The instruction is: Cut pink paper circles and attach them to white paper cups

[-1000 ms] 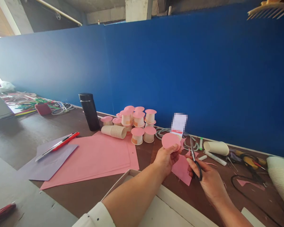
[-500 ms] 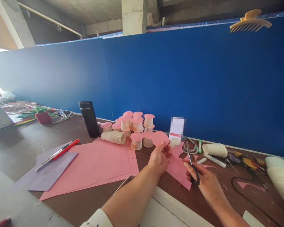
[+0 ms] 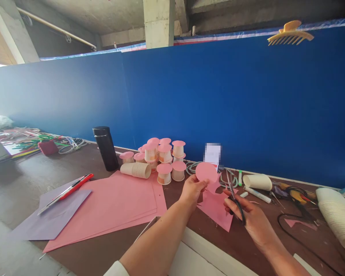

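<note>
My left hand (image 3: pixel 194 188) pinches a round pink paper disc (image 3: pixel 206 172) by its lower edge, its face turned towards me. My right hand (image 3: pixel 244 214) has its fingers through the black handles of a pair of scissors (image 3: pixel 236 199). The blades point up and away, close to the disc's right side but apart from it. Below and between both hands lies a cut pink sheet (image 3: pixel 215 209) with curved notches. Several upturned paper cups (image 3: pixel 164 177) topped with pink discs are stacked left of my left hand.
Nested paper cups (image 3: pixel 135 170) lie on pink sheets (image 3: pixel 112 207). A red utility knife (image 3: pixel 71 190) rests on purple paper (image 3: pixel 53 218); a black flask (image 3: pixel 105 148) stands behind. On the right are a glue stick (image 3: pixel 257 194), a loose cup (image 3: pixel 257 182), a cable and a cup stack (image 3: pixel 336 216).
My left hand has turned the pink disc upright and moved it slightly right, nearer the scissors. A pale round shape beside that hand no longer shows. The camera view has shifted a little.
</note>
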Tool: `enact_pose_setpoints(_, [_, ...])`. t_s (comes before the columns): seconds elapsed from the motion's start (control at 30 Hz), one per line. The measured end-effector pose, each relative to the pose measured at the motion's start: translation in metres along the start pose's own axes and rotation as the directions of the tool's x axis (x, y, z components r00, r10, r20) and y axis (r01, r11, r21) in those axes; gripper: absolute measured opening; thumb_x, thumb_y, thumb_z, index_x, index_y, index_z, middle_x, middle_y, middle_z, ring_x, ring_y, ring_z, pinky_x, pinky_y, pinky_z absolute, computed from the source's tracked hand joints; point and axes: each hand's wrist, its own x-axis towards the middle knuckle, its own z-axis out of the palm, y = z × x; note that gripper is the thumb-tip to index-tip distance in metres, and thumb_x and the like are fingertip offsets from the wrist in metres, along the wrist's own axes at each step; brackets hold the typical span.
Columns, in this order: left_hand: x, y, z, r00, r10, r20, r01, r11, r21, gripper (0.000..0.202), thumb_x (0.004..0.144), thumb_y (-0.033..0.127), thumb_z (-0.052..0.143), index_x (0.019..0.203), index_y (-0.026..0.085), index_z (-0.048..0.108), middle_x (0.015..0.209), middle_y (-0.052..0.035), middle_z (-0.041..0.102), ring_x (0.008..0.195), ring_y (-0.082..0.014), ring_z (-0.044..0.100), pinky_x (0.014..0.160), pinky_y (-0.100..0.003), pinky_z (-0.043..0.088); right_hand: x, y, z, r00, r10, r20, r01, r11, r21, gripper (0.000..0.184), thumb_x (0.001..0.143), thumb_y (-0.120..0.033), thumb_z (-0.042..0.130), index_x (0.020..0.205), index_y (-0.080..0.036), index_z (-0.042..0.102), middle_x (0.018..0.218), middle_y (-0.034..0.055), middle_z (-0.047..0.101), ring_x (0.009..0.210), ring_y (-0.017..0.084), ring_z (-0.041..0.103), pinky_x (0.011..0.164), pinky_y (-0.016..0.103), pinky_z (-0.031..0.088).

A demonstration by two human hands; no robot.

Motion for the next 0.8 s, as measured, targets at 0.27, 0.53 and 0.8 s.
enact_pose_setpoints(0.27, [0.003, 0.018, -0.011, 0.991, -0.070, -0.115, 0.051, 0.985, -0.164, 0.029, 0.056, 0.026, 0.085, 0.072, 0.014, 0.065, 0.067, -0.0006, 0.061, 0.060, -0.0064, 0.054, 0.061, -0.019, 0.041, -0.006, 0.002, 0.009, 0.978, -0.007, 0.209, 0.011, 1.000, -0.016, 0.057, 0.072, -0.052, 0.071, 0.119, -0.019, 0.072, 0.078, 0.0024, 0.070, 0.081, 0.024, 0.066, 0.077, 0.034, 0.051])
enact_pose_setpoints(0.53, [0.003, 0.018, -0.011, 0.985, -0.133, -0.111, 0.096, 0.951, -0.295, 0.023, 0.060, 0.018, 0.083, 0.075, 0.012, 0.067, 0.067, 0.0003, 0.061, 0.057, -0.0046, 0.052, 0.061, -0.018, 0.043, -0.006, 0.007, 0.013, 0.962, 0.001, 0.272, -0.014, 0.999, 0.044, 0.057, 0.074, -0.051, 0.070, 0.119, -0.016, 0.072, 0.072, 0.0011, 0.064, 0.070, 0.019, 0.058, 0.068, 0.031, 0.049])
enact_pose_setpoints(0.8, [-0.001, 0.016, -0.006, 0.994, -0.089, -0.063, 0.072, 0.967, -0.243, 0.027, 0.055, 0.023, 0.086, 0.071, 0.012, 0.067, 0.068, -0.0012, 0.062, 0.061, -0.0061, 0.055, 0.064, -0.019, 0.044, -0.006, 0.004, 0.016, 0.960, 0.034, 0.277, -0.034, 0.999, -0.006, 0.055, 0.075, -0.051, 0.069, 0.116, -0.015, 0.073, 0.065, -0.0013, 0.058, 0.062, 0.016, 0.051, 0.059, 0.028, 0.044])
